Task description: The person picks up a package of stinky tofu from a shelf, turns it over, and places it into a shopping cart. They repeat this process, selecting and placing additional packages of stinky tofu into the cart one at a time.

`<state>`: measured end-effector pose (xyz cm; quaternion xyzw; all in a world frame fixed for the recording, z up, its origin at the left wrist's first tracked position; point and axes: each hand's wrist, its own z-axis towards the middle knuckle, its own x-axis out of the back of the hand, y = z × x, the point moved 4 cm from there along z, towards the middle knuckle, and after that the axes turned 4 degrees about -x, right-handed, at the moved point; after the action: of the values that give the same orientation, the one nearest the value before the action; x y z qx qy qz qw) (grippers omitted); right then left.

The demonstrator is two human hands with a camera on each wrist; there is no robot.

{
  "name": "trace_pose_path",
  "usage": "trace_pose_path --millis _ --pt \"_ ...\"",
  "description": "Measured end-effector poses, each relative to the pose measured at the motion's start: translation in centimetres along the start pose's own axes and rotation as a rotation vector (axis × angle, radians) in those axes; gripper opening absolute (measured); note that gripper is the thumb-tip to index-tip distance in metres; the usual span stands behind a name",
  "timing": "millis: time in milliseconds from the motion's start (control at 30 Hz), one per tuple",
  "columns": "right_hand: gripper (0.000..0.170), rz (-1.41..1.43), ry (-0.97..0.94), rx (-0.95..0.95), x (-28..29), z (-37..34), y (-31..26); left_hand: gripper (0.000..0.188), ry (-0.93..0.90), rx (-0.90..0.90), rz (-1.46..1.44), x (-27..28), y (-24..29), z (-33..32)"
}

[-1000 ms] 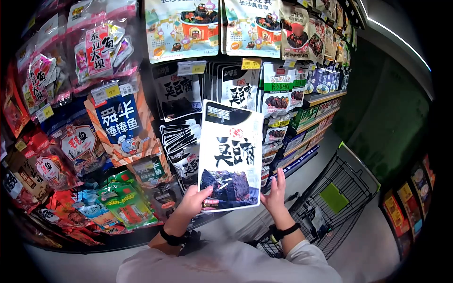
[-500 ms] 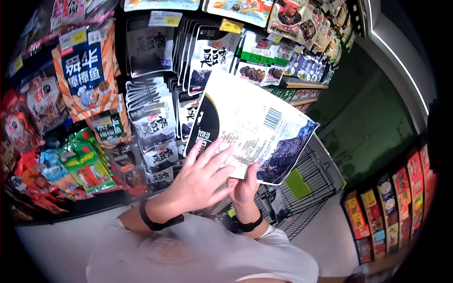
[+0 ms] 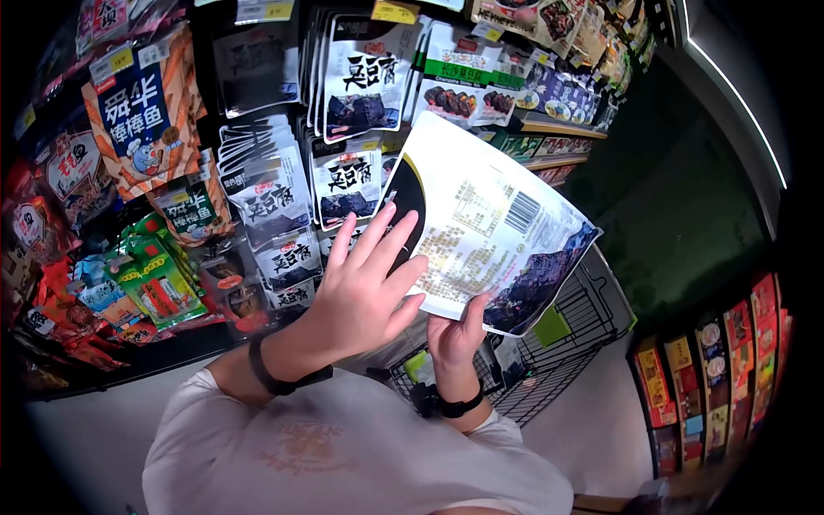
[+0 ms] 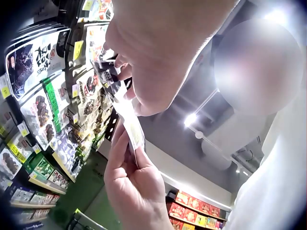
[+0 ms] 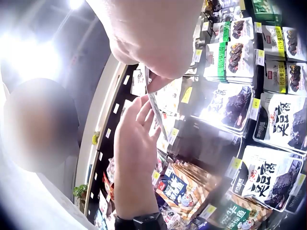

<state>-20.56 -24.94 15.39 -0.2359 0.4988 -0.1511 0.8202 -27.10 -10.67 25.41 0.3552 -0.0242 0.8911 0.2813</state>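
Observation:
A white and black packet (image 3: 481, 223) is tilted with its printed back and barcode facing up. The right hand (image 3: 453, 339) grips its lower edge, thumb on the back face, other fingers hidden beneath. Spread, nearly straight fingers of the left hand (image 3: 365, 287) touch the packet's dark left end. The left wrist view shows the packet (image 4: 129, 115) nearly edge-on between the left hand (image 4: 148, 57) above and the right hand (image 4: 136, 184) below. From the right wrist, the packet (image 5: 156, 105) is a thin strip, with the right hand (image 5: 153, 40) above and the left hand (image 5: 136, 139) below.
Hanging packets (image 3: 356, 77) fill the shelf ahead, with an orange and blue bag (image 3: 142, 120) and a green bag (image 3: 154, 279) at the left. A wire cart (image 3: 592, 300) holding some goods stands right of the body. Another stocked shelf (image 3: 712, 369) is at far right.
The packet has turned from its front to its back and tilted. The left hand has gone from gripping its lower left corner to lying over it; the right hand has taken hold of the lower edge.

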Motion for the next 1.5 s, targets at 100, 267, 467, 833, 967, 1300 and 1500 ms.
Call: trace_pose_path --millis 100,267,467,833,967,1300,1500 --pt "0.046 0.004 0.056 0.031 2.5 -0.6 -1.6 0.038 -0.068 0.005 -0.014 -1.6 1.4 1.0" --pt "0.042 0.013 0.457 0.053 12.4 -1.8 -4.5 0.051 -0.624 0.002 -0.172 -7.4 3.4 0.5" --pt "0.029 0.052 1.062 0.050 28.9 -12.5 -9.1 0.046 -1.027 0.205 -0.314 -13.0 1.8 -6.1" --pt "0.026 0.164 1.334 -0.018 45.8 -25.7 -6.9 0.045 -1.233 0.396 -0.196 -18.4 5.5 -9.2" --pt "0.026 0.252 1.256 0.016 51.1 -21.1 -9.7 0.043 -1.217 0.379 -0.211 -18.9 7.0 -9.4" --pt "0.022 0.041 1.374 -0.263 55.6 -21.6 -6.7 0.045 -1.192 0.657 -0.126 -16.8 4.1 -13.8" --pt "0.020 0.289 1.389 -0.420 54.3 -25.7 1.3 0.045 -1.077 0.715 -0.113 -14.2 0.7 -14.6"
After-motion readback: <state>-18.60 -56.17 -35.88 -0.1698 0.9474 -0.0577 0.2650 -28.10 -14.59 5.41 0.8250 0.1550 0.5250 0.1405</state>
